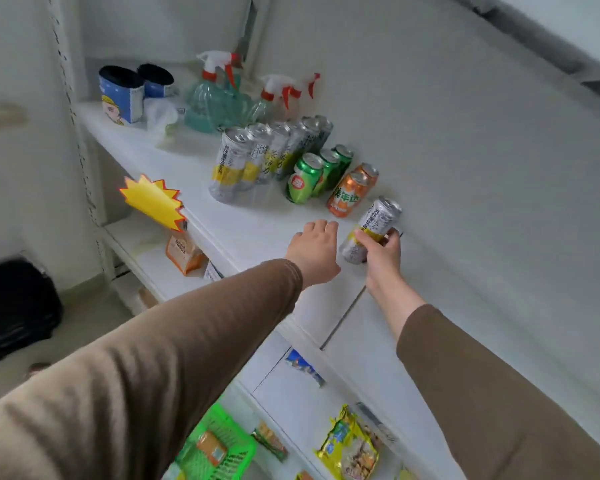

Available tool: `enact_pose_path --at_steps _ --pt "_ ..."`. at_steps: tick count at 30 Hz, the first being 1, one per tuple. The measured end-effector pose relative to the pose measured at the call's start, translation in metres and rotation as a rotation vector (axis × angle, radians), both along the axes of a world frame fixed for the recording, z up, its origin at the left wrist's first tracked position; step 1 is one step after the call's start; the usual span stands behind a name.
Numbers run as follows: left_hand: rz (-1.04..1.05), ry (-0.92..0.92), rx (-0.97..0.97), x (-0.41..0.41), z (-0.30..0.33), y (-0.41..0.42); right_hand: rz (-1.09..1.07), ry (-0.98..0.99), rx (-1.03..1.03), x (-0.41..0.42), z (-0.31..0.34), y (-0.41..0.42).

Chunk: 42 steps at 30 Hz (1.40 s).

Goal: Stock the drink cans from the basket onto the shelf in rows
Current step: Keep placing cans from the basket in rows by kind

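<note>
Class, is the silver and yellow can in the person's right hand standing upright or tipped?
Tipped. The silver and yellow can leans, top towards the wall, gripped by the right hand.

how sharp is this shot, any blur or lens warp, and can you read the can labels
Head view: wide-angle warp tilts the shelf and bends the edges; top right corner smeared by motion blur; soft, even light, faint shadows. Overall soft: label on the silver can in the right hand unreadable; orange can characters barely legible.

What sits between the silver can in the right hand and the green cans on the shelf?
In the head view, the row of two orange cans stands between the silver can in the right hand and the green cans.
</note>
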<state>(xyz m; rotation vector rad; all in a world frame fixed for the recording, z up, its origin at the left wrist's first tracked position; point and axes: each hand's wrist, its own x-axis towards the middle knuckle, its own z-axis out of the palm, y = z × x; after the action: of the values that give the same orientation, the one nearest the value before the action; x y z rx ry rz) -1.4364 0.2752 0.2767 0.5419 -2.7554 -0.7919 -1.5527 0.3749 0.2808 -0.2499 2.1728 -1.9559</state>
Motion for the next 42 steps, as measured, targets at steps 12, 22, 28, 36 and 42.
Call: enact_pose_path --at_steps 12,22,28,36,42 --pt "0.12 0.05 -0.026 -0.112 -0.016 0.016 0.007 -0.067 -0.067 -0.146 -0.016 -0.023" --pt "0.103 0.063 -0.019 -0.154 -0.023 0.021 0.007 -0.068 -0.072 -0.191 -0.029 -0.029" --pt "0.098 0.054 -0.035 -0.161 -0.026 0.021 -0.005 -0.039 0.013 -0.203 -0.032 -0.033" --pt "0.071 0.009 -0.074 -0.143 -0.031 0.017 0.011 -0.067 0.141 -0.182 -0.03 -0.021" --pt "0.039 -0.015 -0.168 -0.094 -0.029 0.0 -0.031 0.282 0.341 -0.095 -0.029 -0.015"
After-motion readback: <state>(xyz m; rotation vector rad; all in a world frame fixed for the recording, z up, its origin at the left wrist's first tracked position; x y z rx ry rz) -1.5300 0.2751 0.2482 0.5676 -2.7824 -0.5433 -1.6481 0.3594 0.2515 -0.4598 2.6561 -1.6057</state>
